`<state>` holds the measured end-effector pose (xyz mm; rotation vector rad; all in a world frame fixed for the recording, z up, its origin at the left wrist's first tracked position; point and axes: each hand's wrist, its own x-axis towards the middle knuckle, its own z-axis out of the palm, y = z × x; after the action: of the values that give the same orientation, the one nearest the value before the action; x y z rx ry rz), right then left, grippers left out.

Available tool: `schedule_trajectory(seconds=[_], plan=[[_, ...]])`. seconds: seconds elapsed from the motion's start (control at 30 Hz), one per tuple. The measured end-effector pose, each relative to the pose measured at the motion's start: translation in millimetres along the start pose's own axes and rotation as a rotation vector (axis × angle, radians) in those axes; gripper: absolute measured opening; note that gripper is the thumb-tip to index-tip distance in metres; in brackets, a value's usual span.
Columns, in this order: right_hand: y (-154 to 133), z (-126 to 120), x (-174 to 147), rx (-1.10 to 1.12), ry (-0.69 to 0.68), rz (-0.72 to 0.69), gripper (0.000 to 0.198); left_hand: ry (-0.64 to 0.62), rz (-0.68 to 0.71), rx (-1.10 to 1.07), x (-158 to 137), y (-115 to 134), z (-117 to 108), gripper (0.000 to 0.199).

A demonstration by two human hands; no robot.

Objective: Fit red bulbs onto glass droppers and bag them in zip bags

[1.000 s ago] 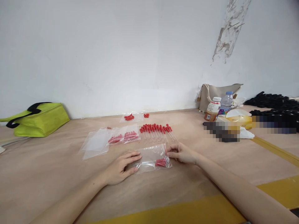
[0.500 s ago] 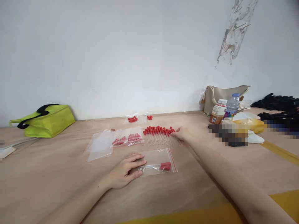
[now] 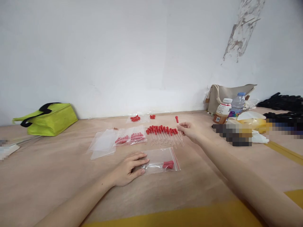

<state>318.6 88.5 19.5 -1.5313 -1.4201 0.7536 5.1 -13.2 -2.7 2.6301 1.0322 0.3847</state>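
My right hand [image 3: 188,130] pinches a dropper [image 3: 177,119] with a red rubber bulb, held upright with the bulb on top. Just left of it lies a row of several droppers [image 3: 162,130], red bulbs away from me and clear tubes toward me. My left hand [image 3: 131,168] rests with fingers spread on the left end of a clear zip bag [image 3: 156,156]. Inside that bag, at its right end, are red bulbs [image 3: 168,164]. Behind my left hand lie filled bags with red-bulbed droppers [image 3: 137,136] and several flat clear bags [image 3: 103,143].
Red bulbs [image 3: 135,118] lie on clear plastic near the wall. At left stands a lime-green bag [image 3: 52,121]. To the right are a brown drink bottle [image 3: 222,112], a clear bottle [image 3: 238,102], a beige bag [image 3: 227,91], a tissue pack [image 3: 254,121] and black items [image 3: 281,102].
My right hand has lifted a dropper up from the right end of the row and now holds it upright. My left hand has stayed on the zip bag.
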Motion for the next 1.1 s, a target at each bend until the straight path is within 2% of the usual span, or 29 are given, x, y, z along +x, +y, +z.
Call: schedule_trajectory(seconds=[0.13, 0.2, 0.3, 0.43, 0.73, 0.87, 1.0, 1.1], plan=[[6, -1, -36, 0.431, -0.064, -0.044, 0.086, -0.006, -0.013, 0.019, 0, 1, -1, 0.035], [13, 4, -51, 0.497, -0.087, -0.013, 0.091, -0.006, -0.012, 0.029, 0, 2, -1, 0.035], [23, 11, -68, 0.541, -0.037, 0.020, 0.085, 0.001, 0.003, 0.035, 1, 2, 0, 0.036], [28, 17, -77, 0.563, 0.045, -0.031, 0.077, 0.004, 0.008, 0.035, 1, 2, 0, 0.037], [28, 9, -74, 0.551, 0.103, -0.011, 0.064, -0.011, -0.008, 0.026, 0, 2, -1, 0.041], [29, 14, -77, 0.559, 0.036, 0.037, 0.053, -0.007, -0.008, 0.031, 0, 1, 0, 0.040], [26, 23, -85, 0.624, -0.098, 0.126, 0.029, 0.016, 0.002, 0.034, 0, 2, 1, 0.044], [24, 24, -88, 0.610, -0.190, 0.118, 0.023, 0.039, -0.003, 0.025, 1, 4, 0, 0.049]])
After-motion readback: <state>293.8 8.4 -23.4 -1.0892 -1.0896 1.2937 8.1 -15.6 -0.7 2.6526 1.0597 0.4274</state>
